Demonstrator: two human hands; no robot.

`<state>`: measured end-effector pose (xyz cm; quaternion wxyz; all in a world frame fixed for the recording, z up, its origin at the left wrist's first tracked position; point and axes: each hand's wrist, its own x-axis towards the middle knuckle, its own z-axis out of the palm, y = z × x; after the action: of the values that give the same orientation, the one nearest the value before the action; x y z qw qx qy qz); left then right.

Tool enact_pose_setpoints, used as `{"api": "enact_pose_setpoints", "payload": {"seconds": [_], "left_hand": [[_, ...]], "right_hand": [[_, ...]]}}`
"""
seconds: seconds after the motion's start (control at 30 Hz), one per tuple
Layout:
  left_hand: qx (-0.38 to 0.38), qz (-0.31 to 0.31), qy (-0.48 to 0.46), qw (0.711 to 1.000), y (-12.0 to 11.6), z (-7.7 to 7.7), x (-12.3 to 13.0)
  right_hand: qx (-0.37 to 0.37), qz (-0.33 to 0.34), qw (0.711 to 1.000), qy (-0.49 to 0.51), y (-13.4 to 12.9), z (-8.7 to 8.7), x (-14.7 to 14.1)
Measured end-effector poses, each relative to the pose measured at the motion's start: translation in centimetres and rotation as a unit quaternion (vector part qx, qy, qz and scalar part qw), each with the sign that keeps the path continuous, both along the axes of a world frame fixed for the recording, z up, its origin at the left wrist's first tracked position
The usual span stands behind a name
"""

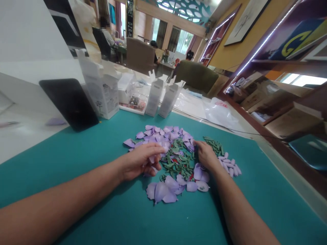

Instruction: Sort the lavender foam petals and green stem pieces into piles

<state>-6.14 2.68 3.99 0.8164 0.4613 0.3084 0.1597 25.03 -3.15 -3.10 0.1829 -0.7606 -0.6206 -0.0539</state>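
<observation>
Lilac artificial petals (pixel 161 192): spread on my teal mat (pixel 84 170), around green leaf sprigs (pixel 177 161).
Left hand (pixel 140 161): curled over petals; I cannot tell if it grasps one.
Right hand (pixel 205 156): unclenched, fingertips on the sprigs.
Far: white product boxes (pixel 101 97), black tablet (pixel 68 103).

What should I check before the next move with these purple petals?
Left hand holding a petal: cannot tell, its fingers hide that spot.
Right hand touching the pile: ok, fingertips among the leaves.
Purple petals under the hands lying on the teal mat: ok.
Green leaves apart from the petals: not ok, they are mixed together.
White boxes away from the hands: ok, they stand beyond the mat.
</observation>
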Motion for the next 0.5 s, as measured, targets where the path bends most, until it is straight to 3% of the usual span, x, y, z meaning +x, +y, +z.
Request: {"api": "enact_pose_setpoints", "payload": {"seconds": [0.13, 0.23, 0.4, 0.5], "left_hand": [[-0.003, -0.002, -0.002, 1.000, -0.1, 0.0, -0.1], [-0.007, 0.002, -0.009, 1.000, 0.0, 0.0, -0.1], [-0.016, 0.002, -0.011, 1.000, 0.2, -0.1, 0.1], [-0.017, 0.009, -0.013, 1.000, 0.3, -0.4, 0.0]], "right_hand": [[0.074, -0.006, 0.997, 0.019, 0.0, 1.1, -0.5], [0.137, 0.017, 0.987, 0.086, -0.4, 2.7, -2.5], [0.097, 0.108, 0.969, 0.200, -1.8, 5.9, -8.3], [0.050, 0.170, 0.957, 0.229, -2.7, 6.7, -11.3]]}}
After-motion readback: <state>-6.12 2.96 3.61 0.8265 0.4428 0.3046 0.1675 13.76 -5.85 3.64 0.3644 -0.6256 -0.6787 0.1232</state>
